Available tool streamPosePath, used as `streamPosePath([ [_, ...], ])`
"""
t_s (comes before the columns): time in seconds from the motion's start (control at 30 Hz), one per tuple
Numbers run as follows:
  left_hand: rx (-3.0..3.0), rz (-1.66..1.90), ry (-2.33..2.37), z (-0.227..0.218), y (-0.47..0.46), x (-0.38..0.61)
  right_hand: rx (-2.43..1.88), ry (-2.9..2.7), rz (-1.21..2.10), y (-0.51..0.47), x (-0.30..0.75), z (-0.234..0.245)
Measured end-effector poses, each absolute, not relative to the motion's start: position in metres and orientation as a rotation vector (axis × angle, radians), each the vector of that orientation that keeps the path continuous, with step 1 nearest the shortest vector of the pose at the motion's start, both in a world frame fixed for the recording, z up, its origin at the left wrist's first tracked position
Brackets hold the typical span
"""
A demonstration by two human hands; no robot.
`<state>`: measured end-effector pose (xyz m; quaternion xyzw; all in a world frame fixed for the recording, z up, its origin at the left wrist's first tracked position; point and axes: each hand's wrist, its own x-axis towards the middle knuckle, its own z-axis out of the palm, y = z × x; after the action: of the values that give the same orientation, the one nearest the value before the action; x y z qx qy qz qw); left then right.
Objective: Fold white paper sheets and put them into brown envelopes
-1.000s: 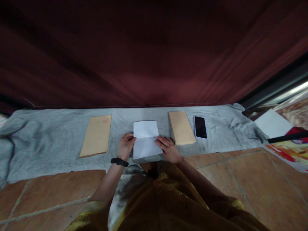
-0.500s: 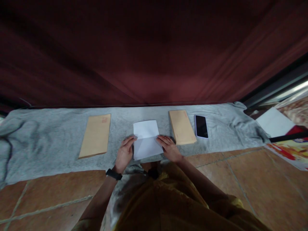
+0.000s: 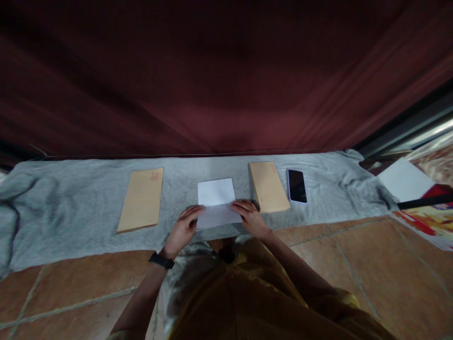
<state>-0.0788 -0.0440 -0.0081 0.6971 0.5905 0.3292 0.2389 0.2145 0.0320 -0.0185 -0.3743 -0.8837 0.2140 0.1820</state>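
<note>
A white sheet of paper [image 3: 216, 193] with a crease across it lies in front of me on the grey cloth, its near part shaded. My left hand [image 3: 183, 229], with a black band on the wrist, grips the paper's left edge at the crease. On the opposite edge my right hand [image 3: 252, 218] has its fingertips on the paper at the same height, thumb tucked below. To the left rests a brown envelope [image 3: 142, 199]. A stack of brown envelopes [image 3: 269, 186] lies just beyond my right hand.
Right of the stack is a phone [image 3: 296, 185] with a dark screen. The grey cloth [image 3: 88, 203] covers a long narrow surface against a dark red curtain [image 3: 226, 108]. Tiled floor [image 3: 339, 269] runs along the near side. White paper [image 3: 405, 179] and a colourful printed sheet [image 3: 430, 224] are at far right.
The near part of the paper looks shorter and more tilted. My left hand has shifted slightly right at the fingertips, while the wrist moved left and down. My right hand is nearly unmoved.
</note>
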Motion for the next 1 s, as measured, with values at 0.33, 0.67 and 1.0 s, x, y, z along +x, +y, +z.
streamPosePath([
  [0.33, 1.645, 0.932, 1.91, -0.003, -0.024, -0.066, -1.338, -2.384, 0.549, 0.043, 0.195, -0.013],
  [0.67, 1.404, 0.842, 2.096, 0.011, 0.0, -0.051, -1.604, -2.183, 0.571, 0.056, 0.172, -0.006],
  [1.0, 1.282, 0.808, 2.097, 0.017, -0.014, -0.043, -1.746, -2.206, 0.584, 0.042, 0.173, 0.002],
])
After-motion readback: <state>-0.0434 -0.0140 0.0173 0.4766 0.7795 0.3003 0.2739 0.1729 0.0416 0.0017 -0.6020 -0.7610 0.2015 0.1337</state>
